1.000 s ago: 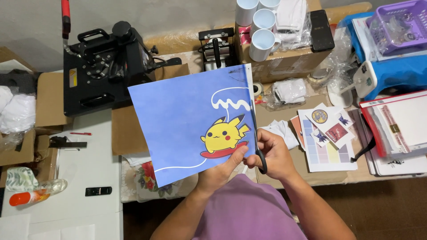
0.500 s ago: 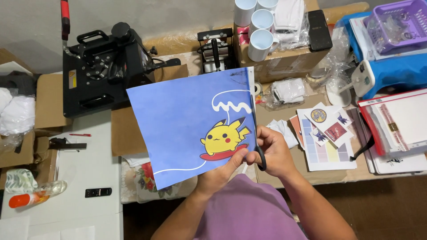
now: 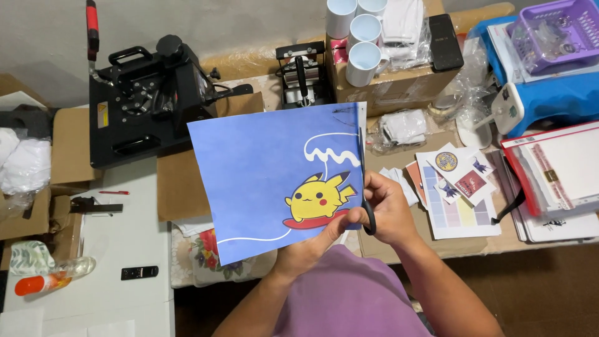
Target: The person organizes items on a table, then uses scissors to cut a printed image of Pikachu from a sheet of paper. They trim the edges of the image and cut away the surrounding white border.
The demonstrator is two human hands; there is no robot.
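Both forearms rise from the lower edge of the view and meet in front of the chest. The left hand (image 3: 312, 246) is closed in a pinch, its fingers (image 3: 334, 229) pointing up and to the right. The right hand (image 3: 390, 209) is curled shut, knuckles up, just beside the left.

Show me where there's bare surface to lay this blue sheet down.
The white table at left has bare room between the small black remote and the red pen. The right side is crowded: sticker sheets and red-edged folders. Both hands are busy, left hand gripping the blue sheet, right hand working scissors.
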